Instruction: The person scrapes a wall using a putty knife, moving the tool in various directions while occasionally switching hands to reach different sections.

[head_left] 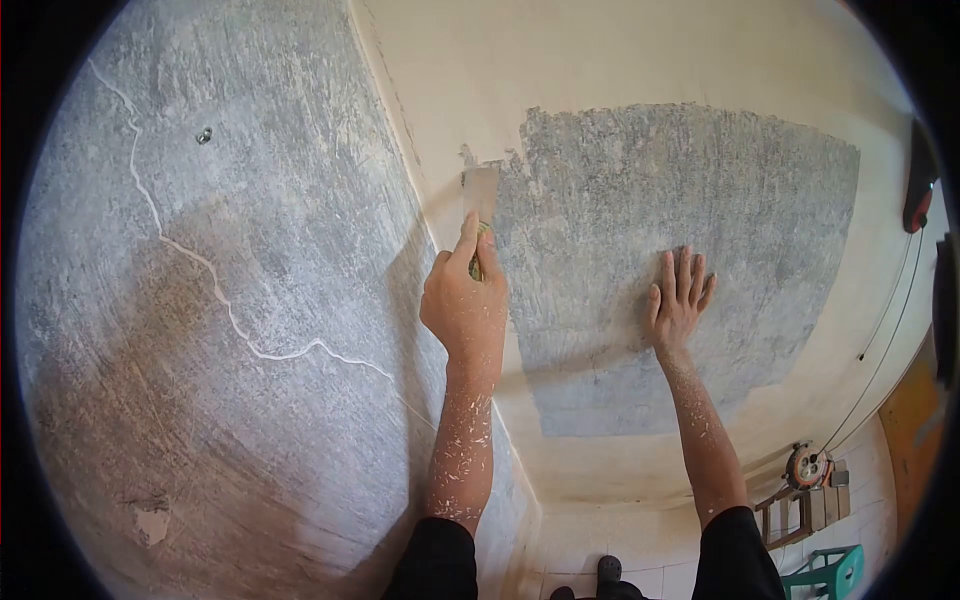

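Note:
My left hand (466, 310) is closed around the handle of a scraper (481, 190), index finger stretched along it. Its flat blade lies against the cream-painted wall (440, 110) close to the corner, at the left edge of a bare grey patch (690, 180). On that patch rests my right hand (677, 310), palm toward the wall and fingers spread, holding nothing. Pale flakes cling to both forearms. Most of the scraper's handle is hidden by my fingers.
To the left, a grey wall (290, 200) carries a jagged white line (215, 285). At lower right are a cable reel (807, 466), a wooden frame (785, 520) and a green plastic stool (842, 573). Cords hang along the right side. A dark shoe (608, 570) shows on the tiled floor.

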The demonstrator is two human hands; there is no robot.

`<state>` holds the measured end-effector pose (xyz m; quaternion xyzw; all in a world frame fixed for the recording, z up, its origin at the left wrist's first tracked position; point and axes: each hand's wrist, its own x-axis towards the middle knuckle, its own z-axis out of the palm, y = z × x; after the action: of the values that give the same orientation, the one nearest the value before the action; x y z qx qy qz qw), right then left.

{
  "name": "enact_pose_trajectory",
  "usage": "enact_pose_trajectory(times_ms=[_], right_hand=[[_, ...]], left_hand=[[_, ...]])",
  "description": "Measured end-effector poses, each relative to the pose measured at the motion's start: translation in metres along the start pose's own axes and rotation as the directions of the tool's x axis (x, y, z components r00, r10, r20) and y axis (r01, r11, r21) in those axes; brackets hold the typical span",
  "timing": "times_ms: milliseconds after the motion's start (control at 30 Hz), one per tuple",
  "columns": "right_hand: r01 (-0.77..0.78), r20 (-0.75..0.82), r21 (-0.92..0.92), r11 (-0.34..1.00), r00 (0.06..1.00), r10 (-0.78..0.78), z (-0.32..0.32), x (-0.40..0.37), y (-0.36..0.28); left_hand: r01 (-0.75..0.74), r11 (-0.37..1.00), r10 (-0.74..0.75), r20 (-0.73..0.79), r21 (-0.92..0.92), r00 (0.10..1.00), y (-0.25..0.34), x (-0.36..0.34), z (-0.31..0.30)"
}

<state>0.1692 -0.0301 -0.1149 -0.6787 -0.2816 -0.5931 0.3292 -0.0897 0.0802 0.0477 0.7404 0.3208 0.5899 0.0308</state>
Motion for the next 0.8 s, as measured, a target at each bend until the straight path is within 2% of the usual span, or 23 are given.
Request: enact_pose_trajectory(times_ms=[200, 400, 600, 700, 800], right_hand=[[-0.002, -0.037, 0.008, 1.000, 0.999, 0.003, 0.000, 0.001, -0.002], [-0.007, -0.047, 0.017, 1.000, 0.999, 0.008, 0.001, -0.001, -0.004], [-0.023, -0.007, 0.005, 1.000, 1.000, 0.023, -0.002, -0.003, -0.006], [-0.015, -0.029, 0.013, 1.000, 0.999, 0.016, -0.001, 0.003, -0.003], [-0.009, -0.023, 0.024, 1.000, 1.000, 0.010, -0.001, -0.001, 0.000]], left_hand=[[0.023, 0.987, -0.016, 0.048, -0.157, 0.999, -0.007, 0.001, 0.005], [0.076, 0.990, -0.064, 0.104, -0.120, 0.993, -0.002, 0.004, -0.002], [-0.037, 0.986, 0.033, -0.027, -0.160, 0.999, -0.005, 0.003, 0.010], [-0.036, 0.989, 0.040, 0.026, -0.140, 0.999, -0.013, -0.007, 0.014], [0.008, 0.970, 0.010, 0.071, -0.242, 0.997, -0.005, -0.006, 0.013]])
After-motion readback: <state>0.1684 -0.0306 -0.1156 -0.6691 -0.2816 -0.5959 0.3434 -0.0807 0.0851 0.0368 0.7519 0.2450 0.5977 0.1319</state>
